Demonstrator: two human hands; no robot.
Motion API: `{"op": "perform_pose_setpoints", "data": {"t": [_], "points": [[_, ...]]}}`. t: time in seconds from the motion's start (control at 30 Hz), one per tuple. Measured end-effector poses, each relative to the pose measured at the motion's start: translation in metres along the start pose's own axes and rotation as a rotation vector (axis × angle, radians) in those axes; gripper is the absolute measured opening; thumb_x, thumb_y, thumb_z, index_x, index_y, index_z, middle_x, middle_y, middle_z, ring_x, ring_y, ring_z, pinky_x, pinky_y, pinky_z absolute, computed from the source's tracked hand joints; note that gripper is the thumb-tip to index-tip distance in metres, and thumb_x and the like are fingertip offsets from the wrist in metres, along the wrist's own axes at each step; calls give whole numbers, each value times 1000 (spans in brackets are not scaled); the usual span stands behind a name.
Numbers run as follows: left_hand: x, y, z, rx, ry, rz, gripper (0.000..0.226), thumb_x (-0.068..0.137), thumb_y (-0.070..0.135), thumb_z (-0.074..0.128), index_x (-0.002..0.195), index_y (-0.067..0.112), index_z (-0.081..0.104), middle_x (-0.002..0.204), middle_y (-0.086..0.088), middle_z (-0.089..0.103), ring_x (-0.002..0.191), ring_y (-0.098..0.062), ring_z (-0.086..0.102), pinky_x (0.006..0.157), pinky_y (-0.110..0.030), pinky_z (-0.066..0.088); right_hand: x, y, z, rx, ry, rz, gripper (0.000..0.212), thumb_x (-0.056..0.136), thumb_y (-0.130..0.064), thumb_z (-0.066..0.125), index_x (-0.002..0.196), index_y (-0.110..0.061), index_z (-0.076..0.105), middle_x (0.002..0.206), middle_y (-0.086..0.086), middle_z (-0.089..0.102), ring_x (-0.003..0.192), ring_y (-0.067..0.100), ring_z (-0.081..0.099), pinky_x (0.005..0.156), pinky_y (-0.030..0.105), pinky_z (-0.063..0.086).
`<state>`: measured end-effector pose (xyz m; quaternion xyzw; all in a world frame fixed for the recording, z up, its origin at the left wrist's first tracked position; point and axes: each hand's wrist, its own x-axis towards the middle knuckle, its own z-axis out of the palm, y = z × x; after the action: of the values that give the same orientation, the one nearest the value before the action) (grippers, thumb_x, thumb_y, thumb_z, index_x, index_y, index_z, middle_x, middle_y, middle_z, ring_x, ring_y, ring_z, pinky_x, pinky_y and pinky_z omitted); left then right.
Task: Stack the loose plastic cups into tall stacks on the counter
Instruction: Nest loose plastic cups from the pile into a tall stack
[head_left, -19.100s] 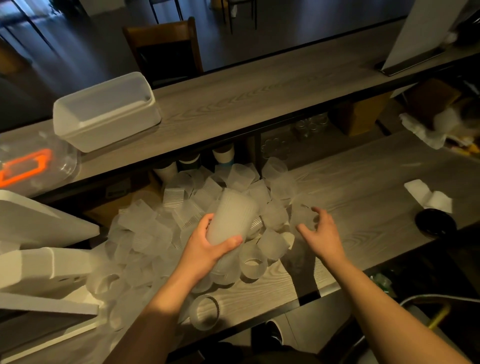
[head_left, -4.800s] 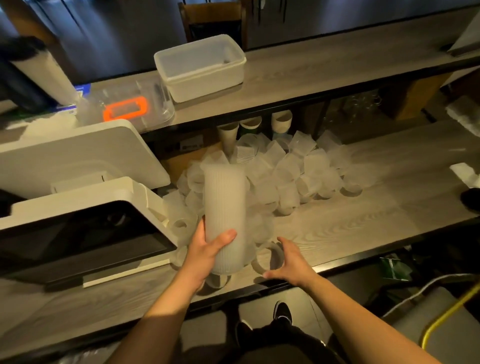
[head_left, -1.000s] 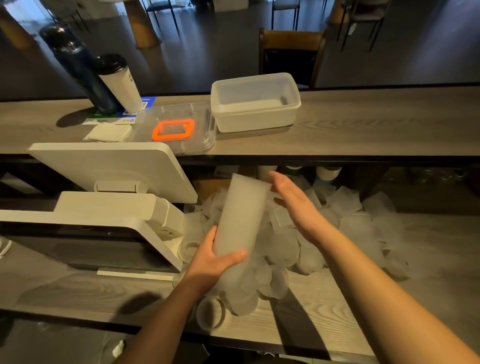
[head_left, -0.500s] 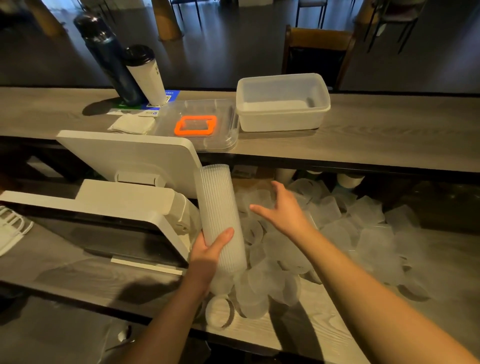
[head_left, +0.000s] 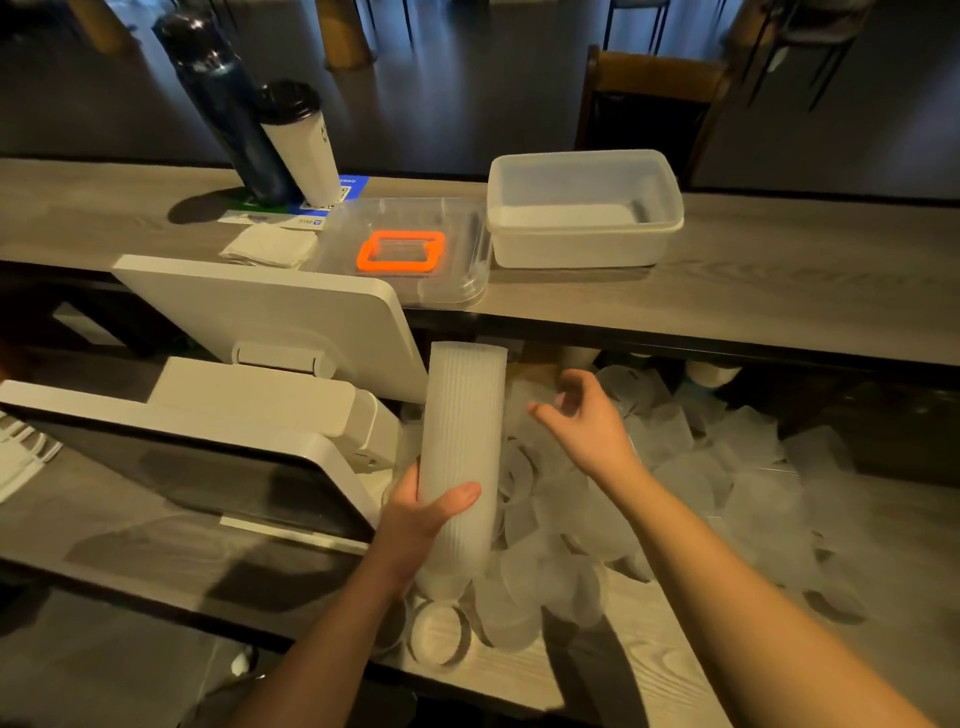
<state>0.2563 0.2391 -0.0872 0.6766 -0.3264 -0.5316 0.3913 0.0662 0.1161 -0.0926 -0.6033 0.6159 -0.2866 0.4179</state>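
Your left hand is wrapped round the lower part of the tall stack, held roughly upright w/ a slight tilt, just right of the white screen; your right hand is empty, fingers spread wide, hovering over the loose cups heaped on the surface to the right. Step in hand looks like picking the next cup; go for one lying free on top of the heap, not one buried, so the pile doesn't slide; pinch it by the rim, turn it to match the stack's direction, then seat it squarely on the end; keep the stack steady and don't squeeze, thin plastic prob. buckles. A few cups sit near the front edge; mind they don't roll off. Containers: on the far upper shelf the white tub looks empty; left of it a clear lid w/ orange handle lies flat; two tall bottles stand further left, contents can't be seen.
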Motion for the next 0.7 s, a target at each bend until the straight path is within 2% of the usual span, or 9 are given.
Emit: {"op": "perform_pose_setpoints", "data": {"t": [0.1,0.17,0.23,0.3,0.33,0.4,0.53,0.63,0.7], "points": [[3,2,1,6,-20,20,82,46,58,78,119,29,55,115,-4,65,105,-23,64,89,-46,56,-9,0,-22,189,70,25,55,92,-36,69,140,-20,47,100,-8,60,90,4,60,70,12,47],[5,5,2,36,-56,33,86,46,59,82,122,31,54,118,-3,65,108,-24,64,92,-51,55,-11,-4,-41,324,105,34,46,95,-35,64,136,-19,52,104,-11,60,92,-1,59,69,9,47],[8,7,3,105,-103,39,93,45,63,84,127,33,51,120,-1,63,109,-24,63,93,-51,56,-11,-12,-60,473,101,30,44,93,-40,65,131,-18,60,118,-1,64,106,9,61,83,19,51],[9,11,7,186,-150,67,90,46,61,83,127,37,49,119,3,60,107,-20,62,89,-45,57,-9,-20,-77,552,65,7,38,86,-46,68,119,-26,66,121,2,65,114,19,61,93,33,52],[9,13,9,221,-172,83,86,46,60,81,123,42,47,118,6,58,106,-18,62,87,-40,58,-9,-25,-85,547,35,-13,32,86,-46,67,114,-31,66,120,0,65,115,19,60,93,34,52],[8,17,14,286,-195,120,79,44,61,80,115,47,46,116,11,56,105,-13,60,82,-33,57,-11,-33,-96,495,-39,-58,26,91,-41,66,116,-34,63,120,-5,63,113,14,59,84,26,51],[2,21,23,363,-213,165,81,42,60,79,114,48,45,113,17,54,99,-4,58,69,-16,51,-16,-38,-104,307,-95,-136,39,96,-34,60,134,-27,57,123,-15,59,109,-5,54,75,13,44],[2,19,24,441,-246,162,97,43,63,80,128,45,37,120,14,51,104,-8,57,77,-22,52,-21,-36,-102,283,-79,-144,41,96,-34,62,136,-24,58,126,-14,59,114,-6,53,85,12,42],[0,21,27,435,-247,165,99,43,64,79,129,42,36,120,14,51,104,-8,56,75,-20,50,-26,-33,-95,256,-94,-150,46,94,-43,63,135,-25,58,129,-10,58,120,0,52,97,18,43]]}}
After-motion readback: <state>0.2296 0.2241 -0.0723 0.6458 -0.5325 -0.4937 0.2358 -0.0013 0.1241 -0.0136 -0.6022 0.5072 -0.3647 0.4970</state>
